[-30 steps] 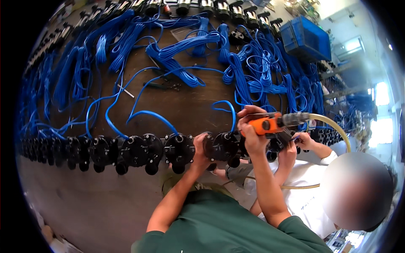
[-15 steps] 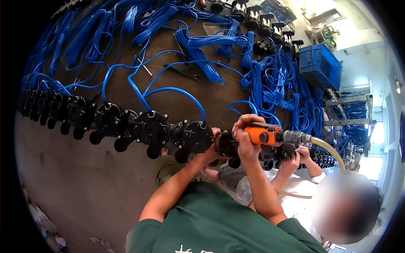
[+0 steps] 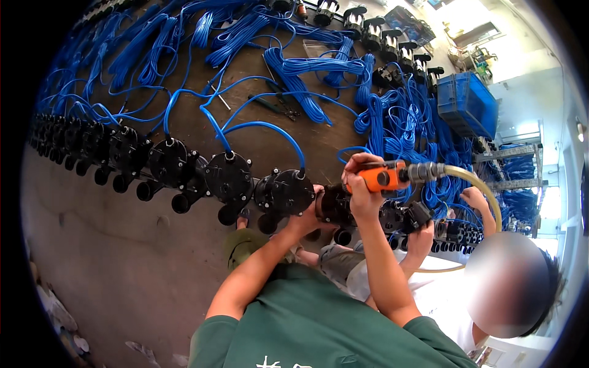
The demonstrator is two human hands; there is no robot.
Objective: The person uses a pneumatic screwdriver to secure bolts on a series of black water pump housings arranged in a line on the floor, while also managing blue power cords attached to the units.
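An orange air-powered driver with a metal hose coupling is gripped in my right hand, its fingers wrapped round the body. It is held over a black pump housing at the table edge; whether its tip touches is hidden behind my hand. My left hand holds the near left side of that same housing, its fingers partly out of sight. Left of it stands another black pump, with a blue cable rising from its top. A pale air hose curves away from the driver.
Several similar pumps line the table edge. Bundles of blue cable, pliers and a blue crate lie beyond. At my right a person in white has one hand on a pump and the other raised.
My right hand and the driver have shifted slightly upward in view; my left hand keeps its hold. The neighbouring person's far hand has left the pump and moved up and right.
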